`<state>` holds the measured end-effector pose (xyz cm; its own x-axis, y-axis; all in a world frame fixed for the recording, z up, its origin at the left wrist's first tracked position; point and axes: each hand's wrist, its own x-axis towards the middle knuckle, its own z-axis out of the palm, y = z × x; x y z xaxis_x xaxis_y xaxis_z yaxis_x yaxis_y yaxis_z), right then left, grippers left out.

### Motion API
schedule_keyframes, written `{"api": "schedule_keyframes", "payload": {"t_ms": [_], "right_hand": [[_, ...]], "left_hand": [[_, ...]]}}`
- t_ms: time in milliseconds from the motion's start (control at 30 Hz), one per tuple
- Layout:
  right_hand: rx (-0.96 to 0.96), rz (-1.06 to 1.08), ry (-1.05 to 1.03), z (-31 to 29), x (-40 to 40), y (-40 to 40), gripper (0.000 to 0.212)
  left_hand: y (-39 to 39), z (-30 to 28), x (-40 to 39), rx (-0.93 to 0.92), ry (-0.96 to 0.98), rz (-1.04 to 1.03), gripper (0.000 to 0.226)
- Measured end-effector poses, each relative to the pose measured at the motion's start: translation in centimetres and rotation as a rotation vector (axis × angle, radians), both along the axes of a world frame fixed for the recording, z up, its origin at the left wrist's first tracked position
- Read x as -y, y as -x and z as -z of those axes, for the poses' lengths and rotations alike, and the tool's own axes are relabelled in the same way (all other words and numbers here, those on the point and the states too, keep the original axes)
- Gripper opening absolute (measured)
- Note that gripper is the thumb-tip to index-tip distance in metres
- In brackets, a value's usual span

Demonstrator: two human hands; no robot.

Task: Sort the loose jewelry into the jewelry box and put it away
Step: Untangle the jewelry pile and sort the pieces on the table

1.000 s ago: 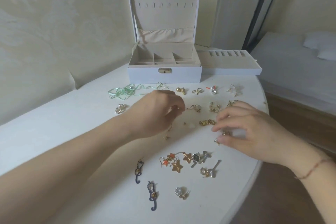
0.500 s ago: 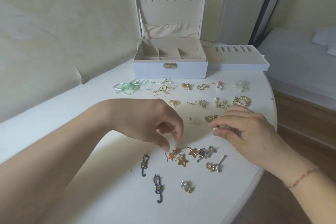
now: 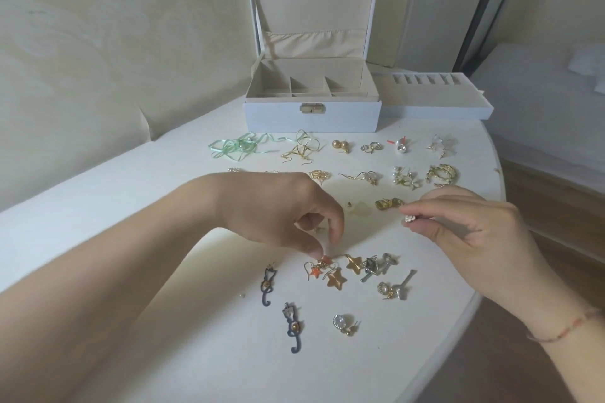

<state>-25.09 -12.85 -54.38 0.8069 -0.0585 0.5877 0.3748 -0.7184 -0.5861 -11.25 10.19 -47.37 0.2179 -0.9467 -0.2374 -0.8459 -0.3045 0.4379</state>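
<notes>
sorting is at an early stage: the jewelry box (image 3: 312, 121) stands at the far side of the table (image 3: 183, 353) with its lid upright, and the compartments that show look bare. its lift-out tray (image 3: 435, 101) sits just beside it on the right, presumably set out so both layers can be reached.

the loose pieces lie on the table in rough rows, mostly in pairs, which suggests matching before filing: gold ball studs (image 3: 341, 145), gold hoops (image 3: 442, 173), a green ribbon (image 3: 234, 148) at the far left.

the left hand (image 3: 281, 209) is curled down over the near row, thumb and forefinger closing on the hook of the orange star earrings (image 3: 319, 268); contact looks made, a firm grip is not certain. the gold star earrings (image 3: 343, 271) touch them, so tangling is a risk on lifting.

the right hand (image 3: 474, 232) is raised off the table, pinching a small sparkling stud (image 3: 408, 218) at the fingertips, likely held clear while its partner is sought.

two blue cat-shaped earrings (image 3: 281, 304) lie apart nearer the person.
</notes>
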Motion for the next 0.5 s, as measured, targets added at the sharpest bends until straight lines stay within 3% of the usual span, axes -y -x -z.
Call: {"api": "schedule_keyframes", "payload": {"t_ms": [333,500], "right_hand": [[0.066,0.052,0.032,0.7,-0.5,1.4,0.024],[0.083,0.088,-0.005,0.7,-0.6,1.4,0.019]], "left_hand": [[2.2,1.9,2.1,0.143,0.193,0.061,0.028],[2.5,2.3,2.2,0.14,0.191,0.096,0.022]]}}
